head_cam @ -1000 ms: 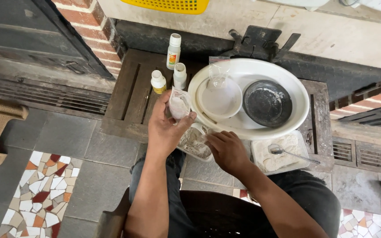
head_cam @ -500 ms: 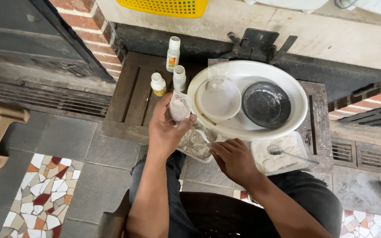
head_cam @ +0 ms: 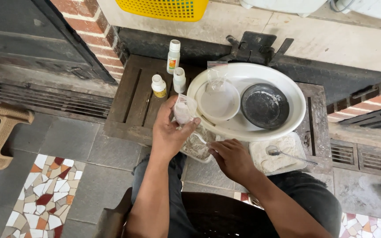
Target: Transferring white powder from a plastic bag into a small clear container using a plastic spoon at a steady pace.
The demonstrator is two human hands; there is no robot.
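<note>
Bag of powder is pinched upright in the left hand while the right hand, fingers curled on a spoon handle, dips into the tub, so filling seems underway.

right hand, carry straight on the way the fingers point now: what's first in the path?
The right hand points up-left, fingertips at the clear container of grainy powder. That comes first, and they may already touch it. Beyond lies the left hand holding a small plastic bag. Depth is hard to judge from above.
</note>
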